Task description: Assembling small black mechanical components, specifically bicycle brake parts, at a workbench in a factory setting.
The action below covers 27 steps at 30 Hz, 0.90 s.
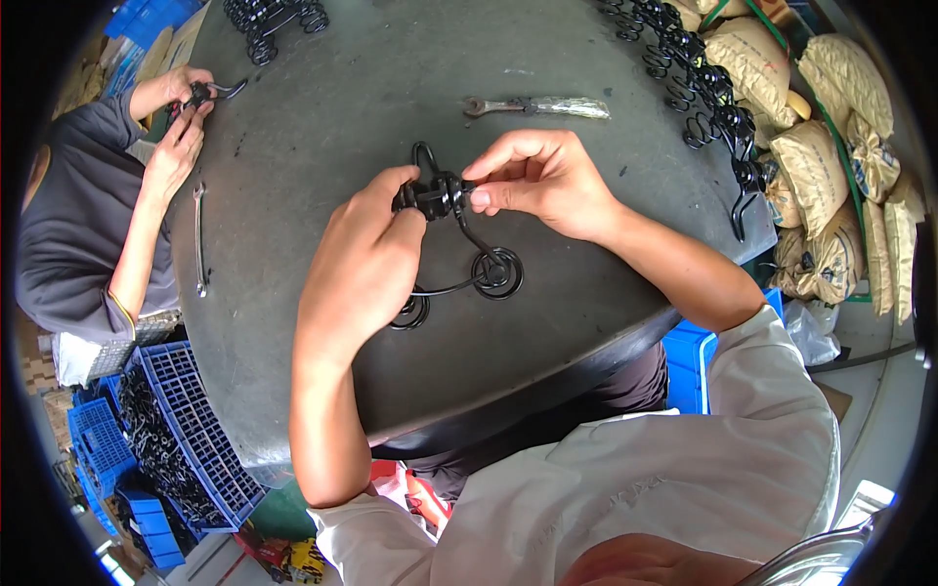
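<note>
Over the dark table I hold up a black clamp (442, 195) joined to a bent black wire with a loop at its top. The wire runs down to round coils (498, 273) near the table surface; another coil is partly covered by my left hand. My left hand (363, 256) is closed round the clamp's left side. From the right, the thumb and forefinger of my right hand (547, 186) pinch the clamp's right end. Any small piece between those fingertips is hidden. Beyond my right hand lies a wrench (532, 106) with a clear wrapped handle.
Coiled black wire pieces line the table's right edge (692, 83), with more at the far left (269, 24). A co-worker's hands (181, 127) hold a similar piece; a wrench (200, 239) lies nearby. A blue crate (200, 430) of black parts stands lower left. Sacks (816, 166) are stacked right.
</note>
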Each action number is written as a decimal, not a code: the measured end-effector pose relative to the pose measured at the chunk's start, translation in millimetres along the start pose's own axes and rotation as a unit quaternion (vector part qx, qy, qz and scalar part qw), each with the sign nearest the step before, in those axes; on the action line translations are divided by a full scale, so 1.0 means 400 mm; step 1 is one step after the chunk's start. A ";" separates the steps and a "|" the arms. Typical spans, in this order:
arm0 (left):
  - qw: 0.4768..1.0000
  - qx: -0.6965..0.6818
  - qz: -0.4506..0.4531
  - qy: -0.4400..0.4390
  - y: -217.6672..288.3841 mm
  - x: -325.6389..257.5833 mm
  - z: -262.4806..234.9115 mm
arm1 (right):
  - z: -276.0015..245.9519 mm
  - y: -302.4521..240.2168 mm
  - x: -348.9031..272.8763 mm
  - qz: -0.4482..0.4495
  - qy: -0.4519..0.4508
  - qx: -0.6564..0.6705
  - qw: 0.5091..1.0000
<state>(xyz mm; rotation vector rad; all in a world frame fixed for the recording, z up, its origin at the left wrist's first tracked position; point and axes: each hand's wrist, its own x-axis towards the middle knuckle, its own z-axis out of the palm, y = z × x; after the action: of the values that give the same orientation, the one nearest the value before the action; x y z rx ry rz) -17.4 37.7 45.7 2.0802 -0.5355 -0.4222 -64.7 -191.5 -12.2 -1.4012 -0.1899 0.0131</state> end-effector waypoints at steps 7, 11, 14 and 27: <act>0.996 -0.070 0.003 -0.048 -0.043 0.010 -0.021 | -0.003 -0.002 0.004 0.003 -0.001 -0.013 1.000; 0.996 -0.055 -0.008 -0.074 -0.033 0.013 -0.029 | -0.003 -0.003 0.004 0.005 0.005 -0.014 1.000; 0.996 -0.052 0.001 -0.074 -0.038 0.015 -0.030 | -0.002 -0.004 0.004 0.001 0.002 -0.017 1.000; 0.996 -0.055 0.008 -0.067 -0.041 0.017 -0.024 | -0.004 -0.004 0.002 0.003 -0.001 -0.027 1.000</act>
<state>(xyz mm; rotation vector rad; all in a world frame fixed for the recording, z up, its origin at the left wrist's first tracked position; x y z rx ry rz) -3.4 48.9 36.3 1.9507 -0.5927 -0.5720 -64.0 -193.4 -10.9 -1.4548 -0.1897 0.0144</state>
